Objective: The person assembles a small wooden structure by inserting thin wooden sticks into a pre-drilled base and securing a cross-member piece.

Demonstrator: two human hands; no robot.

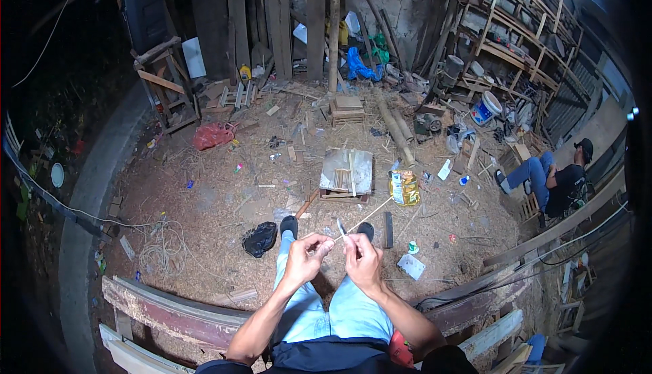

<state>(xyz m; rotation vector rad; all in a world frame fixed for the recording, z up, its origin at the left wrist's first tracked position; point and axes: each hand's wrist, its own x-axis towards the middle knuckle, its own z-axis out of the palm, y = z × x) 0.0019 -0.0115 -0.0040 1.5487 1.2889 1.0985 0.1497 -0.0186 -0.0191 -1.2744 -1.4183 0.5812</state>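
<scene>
My left hand (308, 257) is closed, pinching the near end of a thin pale stick (367, 216). The stick slants away to the far right, past my right hand. A small knife (341, 226) is gripped in my right hand (363, 260), its short blade pointing up beside the stick. Both hands are close together above my lap. Beyond them, a low wooden stand (331, 177) with a worn grey top carries several thin sticks (352, 173). A shiny gold bag (405, 188) lies at its right side.
A black plastic bag (260, 239) lies left of my feet, and a dark block (388, 230) to their right. Wood scraps and litter cover the dirt floor. A person (569, 180) sits at the far right. Wooden beams (176, 311) run beside me.
</scene>
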